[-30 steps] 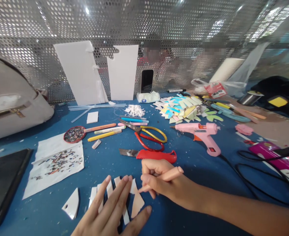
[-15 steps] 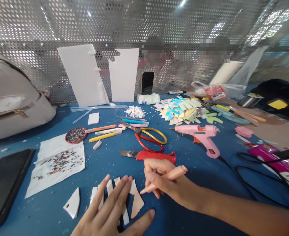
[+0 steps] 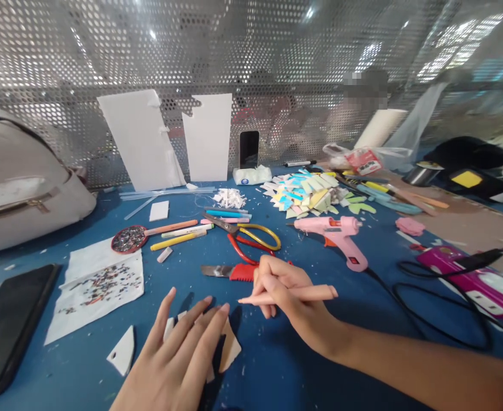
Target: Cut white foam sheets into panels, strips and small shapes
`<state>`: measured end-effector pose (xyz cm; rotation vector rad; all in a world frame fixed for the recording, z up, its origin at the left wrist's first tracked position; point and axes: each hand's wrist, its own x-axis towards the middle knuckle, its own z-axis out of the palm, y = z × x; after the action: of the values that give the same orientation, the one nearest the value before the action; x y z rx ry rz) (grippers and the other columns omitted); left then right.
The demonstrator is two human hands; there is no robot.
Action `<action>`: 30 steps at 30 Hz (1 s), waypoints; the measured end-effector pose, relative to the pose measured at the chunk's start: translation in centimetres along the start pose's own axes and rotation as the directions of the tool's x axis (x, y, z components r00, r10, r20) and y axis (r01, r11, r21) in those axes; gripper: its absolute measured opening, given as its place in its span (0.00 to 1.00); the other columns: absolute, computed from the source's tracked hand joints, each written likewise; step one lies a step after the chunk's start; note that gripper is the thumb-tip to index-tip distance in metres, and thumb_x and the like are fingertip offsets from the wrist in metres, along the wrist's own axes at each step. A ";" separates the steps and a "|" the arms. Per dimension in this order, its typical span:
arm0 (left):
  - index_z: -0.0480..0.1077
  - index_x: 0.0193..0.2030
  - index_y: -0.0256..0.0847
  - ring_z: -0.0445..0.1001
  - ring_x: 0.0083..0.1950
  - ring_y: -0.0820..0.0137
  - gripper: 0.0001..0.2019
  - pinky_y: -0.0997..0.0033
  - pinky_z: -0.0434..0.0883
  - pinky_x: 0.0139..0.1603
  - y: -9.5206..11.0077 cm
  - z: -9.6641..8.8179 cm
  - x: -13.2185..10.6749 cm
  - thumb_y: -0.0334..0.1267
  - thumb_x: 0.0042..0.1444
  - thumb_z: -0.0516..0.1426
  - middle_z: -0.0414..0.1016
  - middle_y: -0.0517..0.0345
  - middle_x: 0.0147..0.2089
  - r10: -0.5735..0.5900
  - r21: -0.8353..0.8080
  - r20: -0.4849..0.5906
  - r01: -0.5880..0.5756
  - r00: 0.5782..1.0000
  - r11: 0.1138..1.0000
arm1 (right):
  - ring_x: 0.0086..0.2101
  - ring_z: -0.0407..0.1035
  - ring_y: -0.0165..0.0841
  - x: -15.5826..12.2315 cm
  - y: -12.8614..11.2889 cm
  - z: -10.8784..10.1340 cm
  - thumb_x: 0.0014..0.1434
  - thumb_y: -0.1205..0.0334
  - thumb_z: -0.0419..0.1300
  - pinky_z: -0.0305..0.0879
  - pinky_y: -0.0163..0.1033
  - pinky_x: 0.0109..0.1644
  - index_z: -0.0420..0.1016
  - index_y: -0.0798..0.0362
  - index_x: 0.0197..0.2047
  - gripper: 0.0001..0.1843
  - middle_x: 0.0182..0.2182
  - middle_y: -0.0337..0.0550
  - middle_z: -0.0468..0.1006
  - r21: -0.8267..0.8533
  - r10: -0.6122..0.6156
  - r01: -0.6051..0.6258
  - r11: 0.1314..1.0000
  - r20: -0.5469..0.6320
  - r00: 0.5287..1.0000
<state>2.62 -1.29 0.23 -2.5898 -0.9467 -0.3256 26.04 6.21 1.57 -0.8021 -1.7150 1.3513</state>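
My left hand (image 3: pixel 176 357) lies flat with fingers spread on several white and peach cut pieces (image 3: pixel 229 348) on the blue table near the front edge. My right hand (image 3: pixel 283 291) is closed round a peach-coloured pen (image 3: pixel 298 295), held level just above the table with its tip pointing left, a little right of the left fingertips. A red-handled utility knife (image 3: pixel 229 272) lies just beyond the right hand, partly hidden by it. A loose white cut piece (image 3: pixel 123 351) lies to the left of my left hand.
Red and yellow scissors (image 3: pixel 255 242), a pink glue gun (image 3: pixel 339 234) with black cable, coloured markers (image 3: pixel 178 234), a dish of glitter (image 3: pixel 128 238), paper with glitter (image 3: pixel 95 285), a black phone (image 3: pixel 7 319), a grey bag (image 3: pixel 20 182), white boards (image 3: pixel 148 137) and a pile of coloured cut pieces (image 3: pixel 306 194) cover the table.
My right hand lifted the pen and moved it up and away from the cut pieces, now level. My left hand shifted over the pieces, covering more of them.
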 end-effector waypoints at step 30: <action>0.50 0.72 0.42 0.69 0.60 0.59 0.35 0.37 0.40 0.74 2.4 0.4 2.1 0.35 0.58 0.55 0.74 0.53 0.59 -0.363 -0.475 0.052 0.343 0.930 0.810 | 0.23 0.62 0.28 0.3 0.1 0.0 0.70 0.49 0.53 0.59 0.35 0.28 0.66 0.52 0.29 0.20 0.21 0.34 0.66 -0.002 -0.099 0.100 0.995 -0.124 0.987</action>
<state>5.79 -1.66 -0.04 -2.7987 -1.5009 -0.8034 25.93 6.46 1.57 -0.7715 -1.6335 1.2126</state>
